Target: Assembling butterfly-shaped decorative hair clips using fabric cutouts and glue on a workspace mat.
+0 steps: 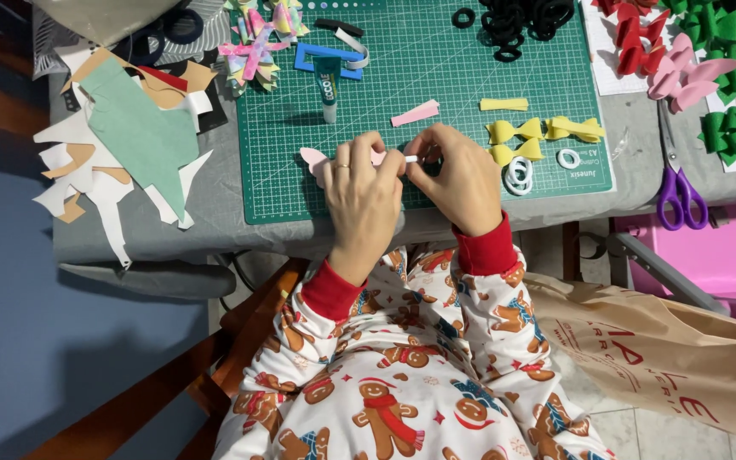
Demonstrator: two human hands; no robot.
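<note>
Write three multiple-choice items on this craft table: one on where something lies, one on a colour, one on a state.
1. Where do the purple scissors lie?
A. right of the green cutting mat
B. on the paper scraps
C. in a hand

2. What colour are the finished bows on the mat beside the right hand?
A. black
B. yellow
C. blue

3. How does the glue bottle stand?
A. on its side
B. held in the left hand
C. upright on the mat, untouched

Answers: 1 A, they rest on the grey cloth off the mat's right edge; 2 B, all are yellow; 3 C, it stands free, both hands pinching a pink piece.
</note>
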